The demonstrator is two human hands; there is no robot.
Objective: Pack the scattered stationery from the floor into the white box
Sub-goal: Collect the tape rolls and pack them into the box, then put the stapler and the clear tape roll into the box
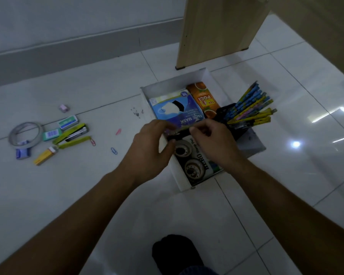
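Floor: white glossy tile, grey skirting along the far wall, pale wooden panel standing just behind the work area.

White box sat on the tile at centre, open. It was already crowded: face mask carton, orange tea carton beside it, and a black-and-white pack at the near end. A black holder full of pencils stood at its right edge.

Left hand and right hand were close together over the middle of the box. Fingers of both were curled inward, tips nearly meeting. Something small and dark showed between them, but blur hid it; I could not tell whether either hand pinched it, or what it was.

Unpacked stationery lay well apart on the left: tape roll, green stapler, staple boxes, a yellow carton, a pink eraser, and loose paper clips. Tiny dark specks lay just beside the box's left wall.

Judgement: the step in hand was seating or rearranging something inside the box. The task looked less than half done.

To do it well:
- Lower the piece into the gap between the mask carton and the near pack; do not balance it on top.
- Keep the knuckles off the pencil holder, which could tip.
- Leave a flat pocket free for the stapler and the tape roll.
- Gather the clips together, not singly; they will slide on the tile.
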